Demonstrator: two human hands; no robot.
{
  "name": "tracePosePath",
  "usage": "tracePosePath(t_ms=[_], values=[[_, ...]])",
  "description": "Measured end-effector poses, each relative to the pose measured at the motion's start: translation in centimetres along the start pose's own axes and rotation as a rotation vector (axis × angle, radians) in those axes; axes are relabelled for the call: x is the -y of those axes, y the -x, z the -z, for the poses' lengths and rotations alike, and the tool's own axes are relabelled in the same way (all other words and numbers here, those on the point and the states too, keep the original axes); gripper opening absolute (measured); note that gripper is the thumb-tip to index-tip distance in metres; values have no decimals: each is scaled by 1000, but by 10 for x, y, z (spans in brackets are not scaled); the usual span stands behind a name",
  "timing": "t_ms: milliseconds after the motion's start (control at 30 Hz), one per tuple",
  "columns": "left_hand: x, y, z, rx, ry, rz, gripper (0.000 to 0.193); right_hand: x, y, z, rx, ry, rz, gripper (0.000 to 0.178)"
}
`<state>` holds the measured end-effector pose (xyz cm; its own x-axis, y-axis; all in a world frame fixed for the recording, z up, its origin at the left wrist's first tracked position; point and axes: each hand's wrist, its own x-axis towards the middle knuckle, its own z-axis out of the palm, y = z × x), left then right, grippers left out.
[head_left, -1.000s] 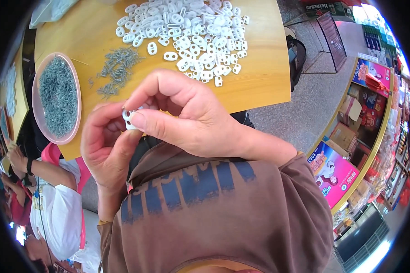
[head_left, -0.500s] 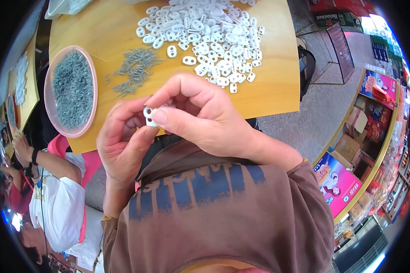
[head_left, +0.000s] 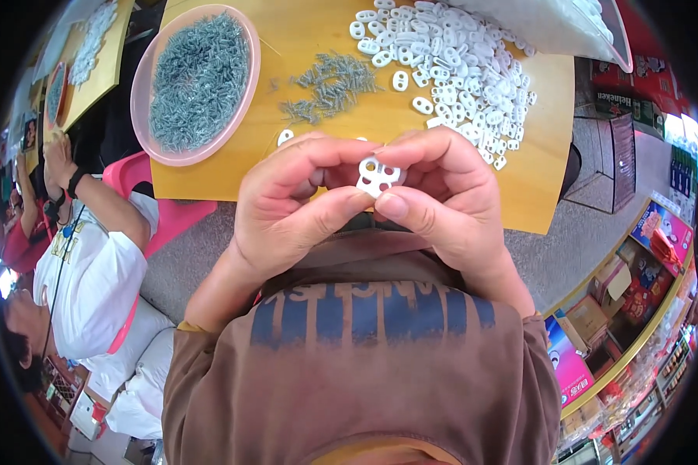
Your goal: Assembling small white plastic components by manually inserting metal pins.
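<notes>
In front of my chest, small white plastic pieces with round holes are held face-up, seemingly two set side by side. My left hand pinches their left edge between thumb and fingertips. On the other edge my right hand closes in the same way, its thumb at the lower rim. Whether the pieces are joined cannot be made out. Beyond the hands lies a small heap of grey screws on the table. A large pile of like white two-holed pieces spreads to its right. One loose white piece rests just past my left hand.
A pink oval basin full of grey screws stands at the wooden table's left. A bag-lined tub juts in at the far right. Left of me, a person in a white shirt sits on a pink chair. Shelves curve along the right.
My right hand has moved from over the piece to its right edge, and more holes now show between both hands. The view has shifted, so the table things appear further right.
</notes>
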<state>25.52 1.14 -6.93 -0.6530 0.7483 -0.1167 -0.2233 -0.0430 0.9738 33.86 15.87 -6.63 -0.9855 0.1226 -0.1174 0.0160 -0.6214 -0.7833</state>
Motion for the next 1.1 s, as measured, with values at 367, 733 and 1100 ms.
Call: tracePosePath(t_ms=[367,733,1100], values=[[-5,-6,2,29,-221,-140,29,-1,1,3,31,80,115,27],[-5,0,-3,26,-207,-151,28,-1,5,9,94,359,217,28],[3,-7,-1,97,-190,-274,22,-9,9,8,-21,286,224,26]])
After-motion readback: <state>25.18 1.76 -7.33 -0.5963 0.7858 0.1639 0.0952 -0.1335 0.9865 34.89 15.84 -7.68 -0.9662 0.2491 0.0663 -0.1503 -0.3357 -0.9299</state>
